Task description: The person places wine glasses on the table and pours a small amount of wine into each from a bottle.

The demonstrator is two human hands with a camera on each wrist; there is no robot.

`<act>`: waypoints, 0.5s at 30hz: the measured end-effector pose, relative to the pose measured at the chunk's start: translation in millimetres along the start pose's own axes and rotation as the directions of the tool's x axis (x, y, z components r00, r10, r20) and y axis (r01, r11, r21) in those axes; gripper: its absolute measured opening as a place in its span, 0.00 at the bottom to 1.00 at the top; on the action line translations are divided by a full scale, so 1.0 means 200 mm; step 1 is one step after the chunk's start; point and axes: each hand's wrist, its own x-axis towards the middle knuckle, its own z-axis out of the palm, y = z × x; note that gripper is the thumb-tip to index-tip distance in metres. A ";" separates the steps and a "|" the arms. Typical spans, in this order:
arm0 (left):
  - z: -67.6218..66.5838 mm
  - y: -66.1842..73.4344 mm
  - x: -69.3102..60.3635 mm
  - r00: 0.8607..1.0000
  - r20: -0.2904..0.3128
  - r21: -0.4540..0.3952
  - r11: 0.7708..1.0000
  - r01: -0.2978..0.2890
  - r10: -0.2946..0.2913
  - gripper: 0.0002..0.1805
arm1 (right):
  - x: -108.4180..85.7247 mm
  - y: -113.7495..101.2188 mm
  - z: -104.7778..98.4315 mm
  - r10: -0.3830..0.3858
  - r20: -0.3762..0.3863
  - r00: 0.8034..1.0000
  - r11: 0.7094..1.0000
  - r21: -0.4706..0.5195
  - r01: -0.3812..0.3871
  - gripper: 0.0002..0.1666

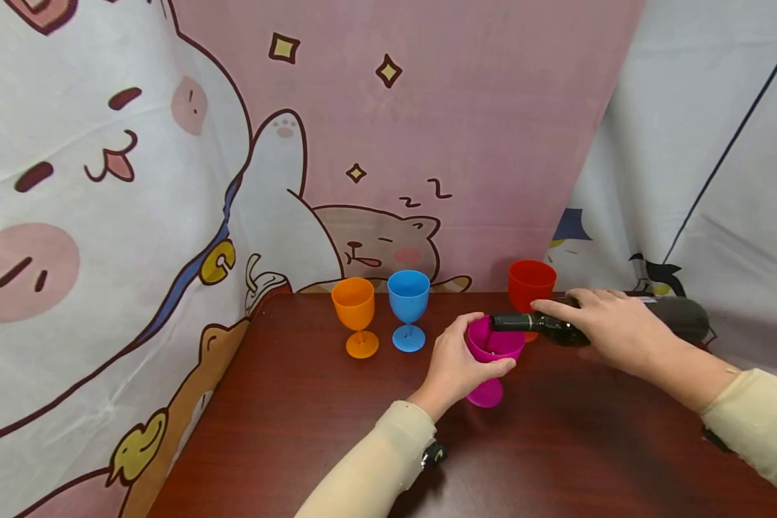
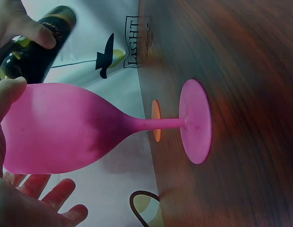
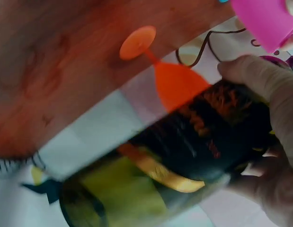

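In the head view, the left hand (image 1: 458, 365) grips the bowl of a magenta goblet (image 1: 485, 392), thumb and fingers around its rim. The right hand (image 1: 628, 332) holds a dark bottle (image 1: 680, 319) nearly level, its neck pointing left with the mouth at the goblet's rim. The left wrist view has the pink goblet (image 2: 66, 127) with the left hand (image 2: 23, 203) at its bowl. In the right wrist view the right hand (image 3: 274, 94) is wrapped round the labelled bottle (image 3: 184, 137). Whether liquid flows cannot be told.
An orange goblet (image 1: 353, 303) and a blue goblet (image 1: 409, 296) stand upright left of the hands, near the table's back edge. Behind the bottle neck stands a red goblet (image 1: 531, 284). A printed cloth (image 1: 492, 144) hangs behind the brown table (image 1: 285, 432).
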 end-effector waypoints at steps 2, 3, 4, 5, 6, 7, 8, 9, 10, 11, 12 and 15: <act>0.00 0.00 0.00 1.000 0.001 0.001 1.000 0.000 0.000 0.45 | 0.01 -0.03 0.01 0.045 0.021 0.999 0.996 0.082 -0.047 0.57; 0.00 0.00 0.00 1.000 0.002 0.002 1.000 0.001 -0.001 0.45 | 0.02 -0.04 0.02 0.063 0.027 0.998 0.991 0.119 -0.066 0.56; 0.00 0.00 0.00 1.000 0.001 0.001 1.000 -0.001 0.001 0.45 | 0.03 -0.05 0.02 0.081 0.028 0.996 0.985 0.149 -0.084 0.54; 0.00 -0.01 0.00 1.000 0.001 0.002 1.000 -0.001 0.001 0.45 | 0.05 -0.06 0.01 0.099 0.030 0.995 0.978 0.182 -0.103 0.53; 0.00 -0.01 0.00 1.000 0.000 0.004 1.000 -0.002 0.002 0.45 | 0.06 -0.07 0.01 0.118 0.031 0.992 0.969 0.216 -0.122 0.53; 0.00 -0.01 0.00 1.000 0.000 0.005 1.000 -0.001 0.001 0.45 | 0.07 -0.07 0.00 0.136 0.031 0.990 0.958 0.249 -0.139 0.53; 0.00 -0.01 0.00 1.000 0.000 0.007 1.000 0.000 0.000 0.46 | 0.08 -0.07 -0.02 0.156 0.036 0.987 0.945 0.284 -0.160 0.53; 0.00 -0.01 0.00 1.000 -0.002 0.010 1.000 -0.001 0.001 0.46 | 0.09 -0.07 -0.03 0.178 0.032 0.984 0.930 0.320 -0.179 0.54; 0.00 -0.01 0.00 1.000 -0.003 0.012 1.000 -0.001 0.001 0.46 | 0.10 -0.06 -0.05 0.209 0.025 0.978 0.909 0.364 -0.204 0.55; 0.00 -0.01 0.00 1.000 -0.005 0.014 1.000 0.001 -0.001 0.46 | 0.10 -0.06 -0.07 0.247 0.017 0.969 0.885 0.403 -0.233 0.56; 0.00 -0.01 0.00 1.000 -0.007 0.014 1.000 0.003 -0.002 0.46 | 0.10 -0.04 -0.08 0.293 0.010 0.956 0.854 0.446 -0.267 0.57; 0.01 -0.01 0.00 1.000 -0.013 0.016 1.000 0.000 0.000 0.46 | 0.06 0.01 -0.12 0.476 0.003 0.879 0.723 0.569 -0.393 0.57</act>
